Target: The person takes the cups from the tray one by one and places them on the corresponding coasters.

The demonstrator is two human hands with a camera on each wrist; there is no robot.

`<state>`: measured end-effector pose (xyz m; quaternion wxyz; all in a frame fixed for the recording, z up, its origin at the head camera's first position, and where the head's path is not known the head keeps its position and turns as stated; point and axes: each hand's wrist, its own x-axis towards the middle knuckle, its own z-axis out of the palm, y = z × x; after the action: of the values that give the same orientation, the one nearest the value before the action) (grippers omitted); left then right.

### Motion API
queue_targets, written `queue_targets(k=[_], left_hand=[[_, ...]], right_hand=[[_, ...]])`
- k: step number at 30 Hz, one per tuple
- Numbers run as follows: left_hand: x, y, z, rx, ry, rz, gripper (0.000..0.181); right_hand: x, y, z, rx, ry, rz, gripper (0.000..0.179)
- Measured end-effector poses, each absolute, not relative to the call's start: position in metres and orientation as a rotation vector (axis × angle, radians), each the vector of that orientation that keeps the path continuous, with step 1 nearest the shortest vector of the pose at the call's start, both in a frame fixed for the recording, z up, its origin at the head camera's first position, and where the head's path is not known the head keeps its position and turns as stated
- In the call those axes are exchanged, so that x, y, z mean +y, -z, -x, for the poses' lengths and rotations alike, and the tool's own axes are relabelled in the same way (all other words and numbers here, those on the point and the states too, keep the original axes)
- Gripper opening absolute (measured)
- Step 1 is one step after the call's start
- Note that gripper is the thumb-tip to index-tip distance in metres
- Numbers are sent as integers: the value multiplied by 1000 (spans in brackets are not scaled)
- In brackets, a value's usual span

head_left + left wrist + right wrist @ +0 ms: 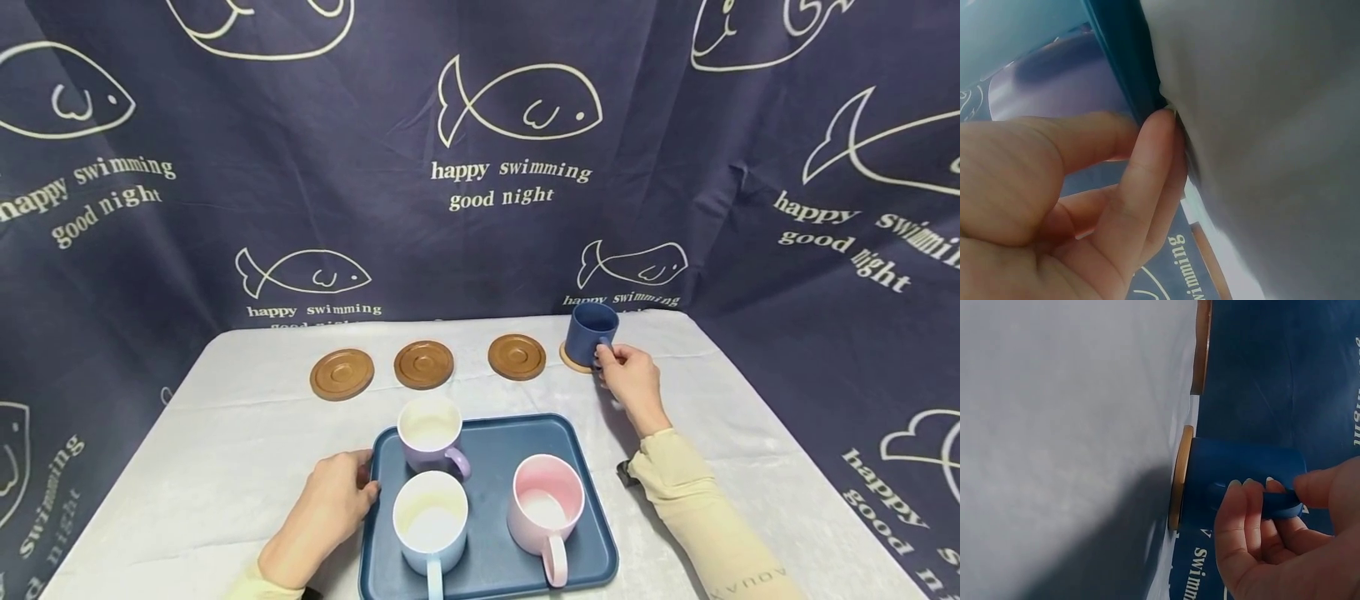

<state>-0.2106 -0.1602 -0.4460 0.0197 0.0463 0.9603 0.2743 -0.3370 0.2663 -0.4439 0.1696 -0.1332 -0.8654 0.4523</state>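
At the far right of the table, a dark blue mug (588,337) stands upright on a wooden coaster (567,358). My right hand (633,383) pinches its handle; in the right wrist view, thumb and fingers close around the mug's handle (1280,501). The mug's base meets the coaster (1180,481) there. Nearer me lies a blue tray (487,475), its left edge gripped by my left hand (326,504). The left wrist view has the thumb and fingertips at the tray's rim (1124,69). On the tray stand a purple mug (423,457), a light blue mug (431,533) and a pink mug (542,508).
Three more wooden coasters, the left one (342,374), the middle one (423,364) and the right one (517,357), lie in a row behind the tray. A white cloth covers the table (247,433). A navy curtain (480,242) with fish prints hangs at its back edge.
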Motion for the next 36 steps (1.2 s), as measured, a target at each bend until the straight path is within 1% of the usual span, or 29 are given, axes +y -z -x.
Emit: queue_targets(k=[6, 10, 12, 17, 20, 22, 25, 33, 36], left_hand=[[-161, 446, 211, 3004, -841, -170, 42], [-161, 448, 209, 3004, -842, -176, 42], [-161, 448, 209, 2998, -845, -178, 42], [-161, 448, 209, 2996, -851, -179, 41], [-161, 447, 210, 3007, -852, -184, 41], [-162, 446, 210, 3009, -854, -186, 41], [-162, 445, 210, 3007, -862, -188, 40], [-161, 443, 209, 3018, -864, -193, 33], [-163, 443, 209, 3021, -859, -192, 34]], right_hand=[[269, 444, 337, -2470, -1274, 354, 37], [269, 440, 333, -2505, -1189, 369, 41], [270, 436, 330, -2531, -1110, 384, 47], [275, 415, 323, -2561, -1020, 426, 69], [277, 398, 318, -2537, -1021, 443, 74], [277, 387, 314, -2512, -1021, 421, 72], [272, 372, 306, -2487, -1008, 343, 64], [247, 340, 273, -2533, -1062, 15, 42], [239, 333, 258, -2552, -1066, -57, 37]])
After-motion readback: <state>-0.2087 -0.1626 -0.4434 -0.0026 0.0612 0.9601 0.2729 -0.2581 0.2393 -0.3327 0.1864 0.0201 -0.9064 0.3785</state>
